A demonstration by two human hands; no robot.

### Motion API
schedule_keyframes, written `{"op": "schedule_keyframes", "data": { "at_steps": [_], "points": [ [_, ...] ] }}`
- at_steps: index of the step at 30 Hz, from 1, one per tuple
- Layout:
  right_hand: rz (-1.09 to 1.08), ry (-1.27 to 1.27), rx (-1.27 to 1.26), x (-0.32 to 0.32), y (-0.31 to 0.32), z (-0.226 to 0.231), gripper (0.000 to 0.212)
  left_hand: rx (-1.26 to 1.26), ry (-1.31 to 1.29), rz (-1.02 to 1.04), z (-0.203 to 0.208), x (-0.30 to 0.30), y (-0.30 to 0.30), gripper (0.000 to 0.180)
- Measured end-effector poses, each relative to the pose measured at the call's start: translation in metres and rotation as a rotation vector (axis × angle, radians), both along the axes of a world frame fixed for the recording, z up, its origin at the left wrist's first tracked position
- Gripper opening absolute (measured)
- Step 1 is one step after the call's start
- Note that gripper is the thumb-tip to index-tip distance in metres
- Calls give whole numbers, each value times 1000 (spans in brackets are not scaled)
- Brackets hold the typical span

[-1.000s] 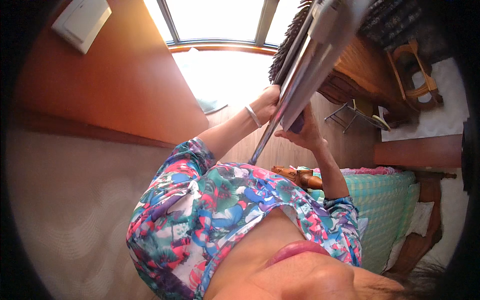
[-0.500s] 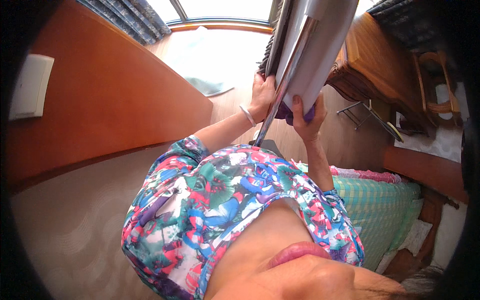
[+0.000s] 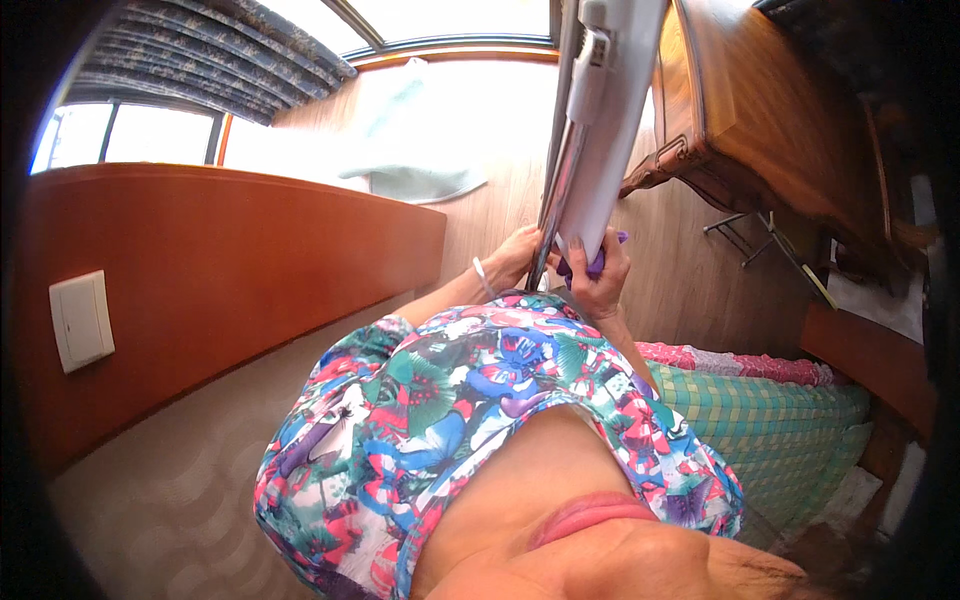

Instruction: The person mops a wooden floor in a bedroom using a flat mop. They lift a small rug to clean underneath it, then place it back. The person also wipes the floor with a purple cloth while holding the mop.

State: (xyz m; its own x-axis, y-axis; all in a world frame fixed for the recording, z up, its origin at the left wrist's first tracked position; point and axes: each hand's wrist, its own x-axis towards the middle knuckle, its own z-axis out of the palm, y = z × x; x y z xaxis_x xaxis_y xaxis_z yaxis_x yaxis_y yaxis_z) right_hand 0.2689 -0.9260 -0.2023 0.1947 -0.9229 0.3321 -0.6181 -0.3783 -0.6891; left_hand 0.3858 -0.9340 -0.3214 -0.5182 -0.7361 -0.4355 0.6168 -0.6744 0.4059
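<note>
I'd call this handling the white panel (image 3: pixel 615 130), its lower end right before my chest. My right hand (image 3: pixel 603 287) clamps a purple piece (image 3: pixel 597 267) there, thumb on the panel; my left hand (image 3: pixel 519 250) sits at the metal rod (image 3: pixel 566 185), fingertips hidden, grip unclear. Next calls for steadiness.

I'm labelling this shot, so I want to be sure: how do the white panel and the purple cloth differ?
Colour: the panel is white, the cloth purple.
Size: the panel is long, running to the picture's top edge; the cloth looks small.
Visibility: much of the panel shows, while the cloth is partly covered by the right hand.
Shared: both are at that hand.
</note>
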Motion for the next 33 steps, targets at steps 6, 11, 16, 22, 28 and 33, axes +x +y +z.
{"op": "schedule_keyframes", "data": {
  "at_steps": [6, 11, 16, 22, 28, 33],
  "points": [
    [-110, 7, 93, 9, 2, -3, 18, -110, -44, 302, 7, 3, 15, 37],
    [-11, -177, 177, 32, -23, 4, 19, 54, 10, 403, 24, 28, 3, 44],
    [56, -236, 283, 55, -58, 3, 16, -321, -1, 289, 30, 69, -20, 72],
    [81, 41, 196, 67, -53, -2, 30, -469, -114, 178, 27, 87, -48, 83],
    [490, -3, 289, 33, -42, 8, 54, -481, -249, 238, 32, 87, -45, 94],
    [415, 116, 467, 16, -37, 7, 44, -516, -341, 281, 39, 81, -41, 95]
  ]
}}
